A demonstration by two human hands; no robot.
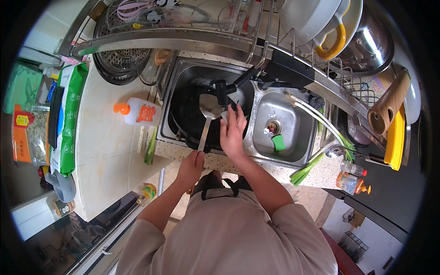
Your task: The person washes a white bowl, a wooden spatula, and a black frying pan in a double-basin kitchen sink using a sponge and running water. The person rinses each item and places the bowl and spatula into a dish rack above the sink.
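Observation:
My left hand (193, 169) grips the handle of a metal wok spatula (207, 111). The spatula's blade is raised over a black wok (185, 110) in the left basin, close to the black faucet (222, 92). Beside the blade, my right hand (234, 132) has a small pale piece (225, 116) between thumb and fingers; most of it is hidden, so its material is unclear. The right basin (263, 144) contains a green sponge (278, 142), lying near a drain (273, 126) with scraps in it.
A white bottle with an orange cap (139, 110) lies on the left counter. Scallions (326, 123) cross the right basin's edge, near a metal ladle (335, 151) and a pump bottle (349, 183). A metal dish rack (172, 39) overhangs the sink's back.

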